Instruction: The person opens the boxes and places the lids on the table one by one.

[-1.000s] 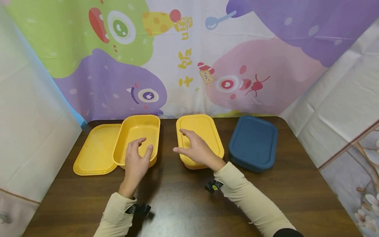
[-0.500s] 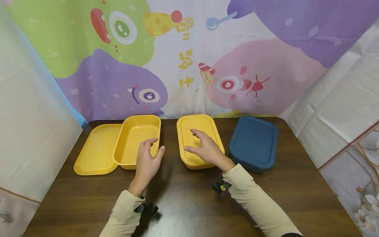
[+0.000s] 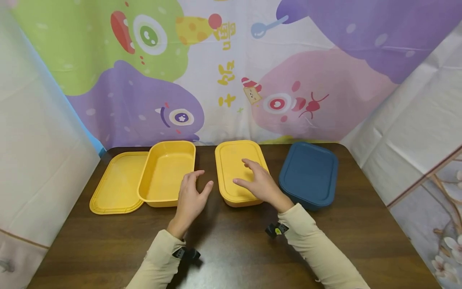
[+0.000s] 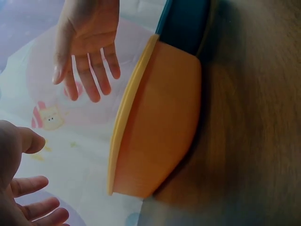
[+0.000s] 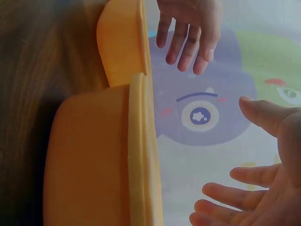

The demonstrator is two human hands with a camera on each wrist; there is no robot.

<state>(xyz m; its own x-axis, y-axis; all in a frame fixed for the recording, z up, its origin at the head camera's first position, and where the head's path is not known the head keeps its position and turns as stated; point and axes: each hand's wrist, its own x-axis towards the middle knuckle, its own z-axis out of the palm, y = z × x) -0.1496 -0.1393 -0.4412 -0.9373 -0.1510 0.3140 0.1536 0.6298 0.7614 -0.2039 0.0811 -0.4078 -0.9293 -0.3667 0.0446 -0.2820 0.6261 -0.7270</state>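
Observation:
Two bare hands hover over the table, both with relaxed, spread fingers and nothing held. My left hand is by the near right corner of an open yellow container, which has nothing in it. Above the lidded yellow container is my right hand; in the right wrist view its fingers stay apart from that container's lid edge. The left wrist view shows the lidded container's orange-yellow side, with the left fingers away from it.
A loose yellow lid lies at the left, its edge against the open container. A dark blue lidded container stands at the right. Behind the brown wooden table hangs a cartoon-printed curtain.
Both hands have moved to the right, the left from over the open container to its near right corner, the right across the lidded yellow one. The containers and loose lid stay in place.

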